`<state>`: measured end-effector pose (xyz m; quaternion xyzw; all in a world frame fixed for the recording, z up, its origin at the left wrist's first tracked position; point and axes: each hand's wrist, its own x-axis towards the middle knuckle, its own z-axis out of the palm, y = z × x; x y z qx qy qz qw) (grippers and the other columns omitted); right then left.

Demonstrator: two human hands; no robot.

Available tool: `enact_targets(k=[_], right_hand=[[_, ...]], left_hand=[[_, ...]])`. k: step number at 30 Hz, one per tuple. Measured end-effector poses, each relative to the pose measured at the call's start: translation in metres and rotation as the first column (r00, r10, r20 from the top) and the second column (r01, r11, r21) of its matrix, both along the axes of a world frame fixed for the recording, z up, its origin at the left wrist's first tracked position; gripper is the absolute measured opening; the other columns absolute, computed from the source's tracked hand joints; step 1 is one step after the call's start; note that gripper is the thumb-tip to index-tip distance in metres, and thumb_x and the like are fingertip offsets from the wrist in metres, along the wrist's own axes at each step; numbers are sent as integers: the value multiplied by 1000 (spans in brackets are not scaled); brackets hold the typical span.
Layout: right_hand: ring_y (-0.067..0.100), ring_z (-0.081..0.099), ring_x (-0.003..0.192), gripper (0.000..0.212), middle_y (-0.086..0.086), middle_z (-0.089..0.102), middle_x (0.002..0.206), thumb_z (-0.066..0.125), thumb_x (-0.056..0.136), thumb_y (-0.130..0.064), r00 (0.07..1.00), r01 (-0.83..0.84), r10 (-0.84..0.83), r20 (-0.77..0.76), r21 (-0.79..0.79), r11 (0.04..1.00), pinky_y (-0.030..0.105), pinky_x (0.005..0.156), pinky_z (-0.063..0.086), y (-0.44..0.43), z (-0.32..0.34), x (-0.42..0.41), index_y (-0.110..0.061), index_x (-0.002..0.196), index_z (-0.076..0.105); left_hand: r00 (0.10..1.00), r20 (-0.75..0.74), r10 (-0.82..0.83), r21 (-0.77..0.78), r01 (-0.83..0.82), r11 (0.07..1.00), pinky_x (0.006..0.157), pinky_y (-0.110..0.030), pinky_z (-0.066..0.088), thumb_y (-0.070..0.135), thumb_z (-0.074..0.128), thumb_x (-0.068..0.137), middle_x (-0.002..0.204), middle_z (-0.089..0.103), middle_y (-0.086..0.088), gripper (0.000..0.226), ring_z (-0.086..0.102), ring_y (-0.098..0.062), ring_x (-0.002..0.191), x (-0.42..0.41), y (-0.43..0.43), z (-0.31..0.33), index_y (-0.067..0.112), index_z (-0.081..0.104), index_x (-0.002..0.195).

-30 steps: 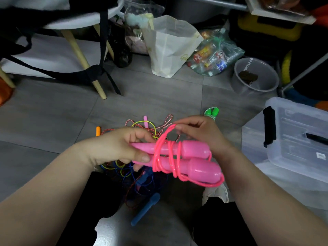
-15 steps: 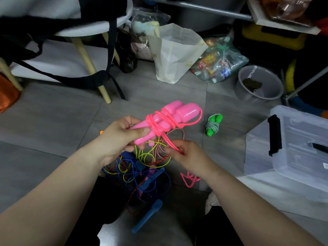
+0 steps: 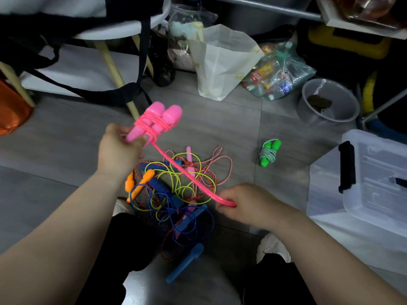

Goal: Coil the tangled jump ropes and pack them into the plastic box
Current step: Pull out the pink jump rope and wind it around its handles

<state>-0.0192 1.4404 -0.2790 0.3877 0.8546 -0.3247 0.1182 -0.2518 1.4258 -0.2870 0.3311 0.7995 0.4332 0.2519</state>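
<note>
L hand (image 3: 119, 148) grips the narrow ends of the 2 pink handles (image 3: 163, 117), held side by side, fat ends pointing up & away from it. Pink cord (image 3: 179, 170) is wound several turns round both handles just past the L fingers. The rest runs taut as a doubled line down to the R hand (image 3: 248, 205), which pinches its loop end w/ curled fingers. Hands well apart: L higher & further out, R low, nearer the body. Tangle (image 3: 176, 190) of yellow-green, blue & red/white cords w/ orange, blue & pink handles lies on the floor between the hands, under the taut cord. Blue handle (image 3: 186, 263) lies at its near edge, closer to the body than the R hand. Green rope (image 3: 269, 153), cord wound round its handles, sits on the floor beyond the R hand. Box (image 3: 363, 194), clear w/ black latch, is right of the R hand, near it. Paper bag (image 3: 220, 62) & grey tub (image 3: 328, 104) are well beyond both hands.
</note>
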Motion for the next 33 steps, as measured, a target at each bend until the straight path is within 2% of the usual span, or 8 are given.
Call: enact_targets(k=[4,8,13,19,23,26,29,33], right_hand=[[12,40,72,22,-5,47,74,44,92,-33,988,-131,144,-64,173,976,26,55,28,-9,22,-5,-18,91,60],[3,40,60,47,-8,46,61,37,79,-57,960,-12,69,-270,207,978,16,50,26,0,35,-2,-24,94,67],[8,58,67,31,-4,69,76,56,74,-41,837,286,-205,-507,87,954,27,67,44,17,29,12,-19,91,71],[-15,52,57,15,-15,60,67,61,82,-4,606,530,-473,-640,-119,840,2,60,38,38,15,20,-14,92,66],[-5,44,40,16,-19,49,37,57,85,-2,530,567,-569,-629,-236,789,5,46,33,41,11,16,-16,92,61],[-1,37,34,16,-13,45,33,55,86,-5,457,600,-663,-593,-345,722,6,39,28,43,6,16,-15,77,63],[0,39,33,44,-9,48,34,51,87,-1,427,612,-768,-477,-473,634,13,39,32,39,0,17,-23,51,63],[1,35,24,33,-9,50,32,51,90,-9,610,536,-719,-332,-495,684,10,30,26,21,-13,4,-21,61,58]], left_hand=[[945,-245,-218,-293,143,945,74,-34,42,16,63,82,97,64,-25,27,61,-35,93,-2,-5,-15,3,56,104],[815,-160,-556,-514,413,752,67,-26,35,15,65,80,91,62,-13,12,55,-26,82,9,-10,-23,12,59,88],[635,136,-760,-433,728,531,44,-12,36,5,69,75,62,54,4,27,49,-1,43,24,-14,-25,21,50,67],[485,402,-777,-258,874,413,40,-13,40,-1,71,74,49,59,6,21,50,-3,37,30,-15,-14,13,55,75],[288,559,-778,-80,952,295,41,-18,34,41,81,44,53,61,4,40,52,-4,41,34,-19,1,24,60,74],[230,655,-719,148,895,421,39,-13,24,56,84,36,49,59,-1,38,50,-6,40,29,-19,10,35,64,61],[258,728,-635,299,714,633,40,-15,22,48,88,34,50,58,2,39,48,-6,40,27,-16,13,28,67,60],[321,809,-492,366,380,850,33,-8,26,38,88,35,46,55,4,33,43,-2,36,27,-7,14,20,68,54]])
